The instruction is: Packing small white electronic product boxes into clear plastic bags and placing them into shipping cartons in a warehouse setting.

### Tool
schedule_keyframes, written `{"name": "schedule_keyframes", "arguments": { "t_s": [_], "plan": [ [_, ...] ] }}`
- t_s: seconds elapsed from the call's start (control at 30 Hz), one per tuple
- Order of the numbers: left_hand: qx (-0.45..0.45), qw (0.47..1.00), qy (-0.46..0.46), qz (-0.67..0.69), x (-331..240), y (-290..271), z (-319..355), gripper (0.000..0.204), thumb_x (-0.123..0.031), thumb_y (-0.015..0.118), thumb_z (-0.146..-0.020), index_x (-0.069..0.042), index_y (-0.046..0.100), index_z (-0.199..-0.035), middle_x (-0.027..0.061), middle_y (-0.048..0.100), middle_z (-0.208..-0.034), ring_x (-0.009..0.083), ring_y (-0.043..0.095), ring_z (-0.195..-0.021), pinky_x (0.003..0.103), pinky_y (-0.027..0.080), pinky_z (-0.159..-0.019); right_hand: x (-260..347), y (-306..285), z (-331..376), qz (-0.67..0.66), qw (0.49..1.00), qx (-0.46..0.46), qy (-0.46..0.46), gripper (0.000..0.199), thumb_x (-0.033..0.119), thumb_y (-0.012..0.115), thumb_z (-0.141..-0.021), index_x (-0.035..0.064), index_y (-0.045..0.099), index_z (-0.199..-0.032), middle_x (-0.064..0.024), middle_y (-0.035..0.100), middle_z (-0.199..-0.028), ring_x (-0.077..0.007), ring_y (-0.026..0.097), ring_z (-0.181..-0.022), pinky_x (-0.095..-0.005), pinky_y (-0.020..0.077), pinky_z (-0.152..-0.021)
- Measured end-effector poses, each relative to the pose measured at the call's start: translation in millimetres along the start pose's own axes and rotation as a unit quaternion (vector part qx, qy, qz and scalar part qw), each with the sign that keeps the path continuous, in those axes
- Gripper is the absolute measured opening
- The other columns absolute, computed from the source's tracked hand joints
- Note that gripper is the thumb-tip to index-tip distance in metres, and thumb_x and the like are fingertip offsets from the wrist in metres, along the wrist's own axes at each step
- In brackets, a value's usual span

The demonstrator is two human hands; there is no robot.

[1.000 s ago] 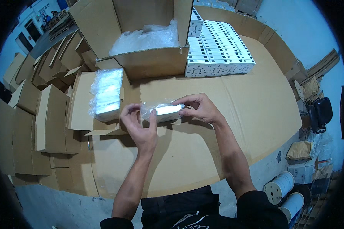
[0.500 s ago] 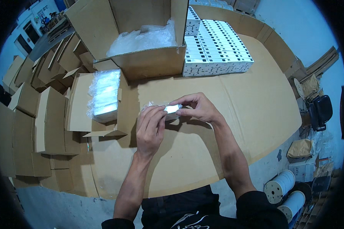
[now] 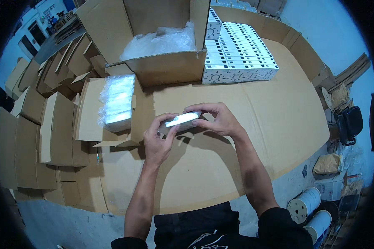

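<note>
A small white box [image 3: 181, 120] is held between my two hands over the cardboard-covered table. My left hand [image 3: 158, 139] grips its left end, with the thumb on the near side and the fingers behind. At the right end, the thumb and fingers of my right hand [image 3: 215, 119] pinch it. Its bright top surface faces up, and the ends are partly covered by my fingers. To the left, an open carton [image 3: 136, 124] holds a row of white packs [image 3: 117, 103] in clear plastic wrap.
Behind stands a large open carton [image 3: 166, 68] with clear plastic bags [image 3: 160, 40] inside. Right of it are rows of patterned white boxes [image 3: 241, 74] on the table [image 3: 286, 116]. Many folded cartons [image 3: 58, 128] crowd the left side. Cable reels [image 3: 305, 203] sit on the floor at right.
My left hand has shifted from covering the box's left part to gripping its end, so more of the white box shows. The view has moved slightly.
</note>
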State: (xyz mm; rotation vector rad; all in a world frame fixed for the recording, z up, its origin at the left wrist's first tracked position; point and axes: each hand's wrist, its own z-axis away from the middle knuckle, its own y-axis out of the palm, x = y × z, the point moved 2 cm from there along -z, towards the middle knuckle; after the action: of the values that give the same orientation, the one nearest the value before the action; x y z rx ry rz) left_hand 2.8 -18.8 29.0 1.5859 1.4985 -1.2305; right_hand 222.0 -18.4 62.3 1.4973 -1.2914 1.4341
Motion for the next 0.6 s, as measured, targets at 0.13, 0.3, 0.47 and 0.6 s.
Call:
{"name": "schedule_keyframes", "arguments": {
  "t_s": [0.13, 0.3, 0.47, 0.6],
  "plan": [
    [0.014, 0.997, -0.066, 0.025, -7.2, 2.0, -1.4, 0.034, -0.001, 0.071, -0.094, -0.001, 0.059, -0.125, 0.0083, 0.067, -0.117, 0.0157, 0.063, -0.109, 0.030, 0.053, -0.094, 2.3, -1.2, 1.5, 0.124, 0.992, -0.017, -0.001, 0.036, 0.004, 0.075, -0.086, 0.0037, 0.073, -0.122, -0.0120, 0.076, -0.110, -0.0200, 0.070, -0.097, -0.0345, 0.0565, -0.089],
    [0.003, 0.997, -0.082, 0.007, -3.9, 1.8, 5.3, 0.038, -0.002, 0.068, -0.095, -0.001, 0.055, -0.131, 0.0116, 0.065, -0.120, 0.0192, 0.062, -0.111, 0.032, 0.052, -0.095, 24.2, 9.3, 2.6, 0.313, 0.947, -0.013, -0.072, 0.031, 0.005, 0.074, -0.085, 0.0012, 0.072, -0.116, -0.0161, 0.075, -0.103, -0.0253, 0.071, -0.092, -0.0371, 0.0563, -0.084],
    [-0.008, 0.989, -0.043, -0.143, -0.4, 0.5, 41.8, 0.054, -0.013, 0.066, -0.096, 0.002, 0.047, -0.144, 0.0274, 0.052, -0.141, 0.0411, 0.053, -0.131, 0.050, 0.042, -0.111, 13.5, 2.3, 6.8, 0.295, 0.948, -0.111, -0.052, 0.022, 0.003, 0.073, -0.088, -0.0027, 0.070, -0.109, -0.0160, 0.073, -0.090, -0.0232, 0.071, -0.078, -0.0348, 0.0571, -0.074],
    [0.102, 0.922, 0.028, -0.373, -23.5, -6.1, 82.9, 0.060, -0.019, 0.066, -0.095, 0.002, 0.045, -0.147, 0.0243, 0.048, -0.149, 0.0410, 0.043, -0.141, 0.053, 0.033, -0.117, -3.5, -10.2, 3.7, 0.280, 0.941, -0.186, -0.032, 0.019, 0.000, 0.070, -0.092, -0.0038, 0.068, -0.110, -0.0132, 0.072, -0.087, -0.0165, 0.071, -0.078, -0.0312, 0.0574, -0.072]
  ]
}}
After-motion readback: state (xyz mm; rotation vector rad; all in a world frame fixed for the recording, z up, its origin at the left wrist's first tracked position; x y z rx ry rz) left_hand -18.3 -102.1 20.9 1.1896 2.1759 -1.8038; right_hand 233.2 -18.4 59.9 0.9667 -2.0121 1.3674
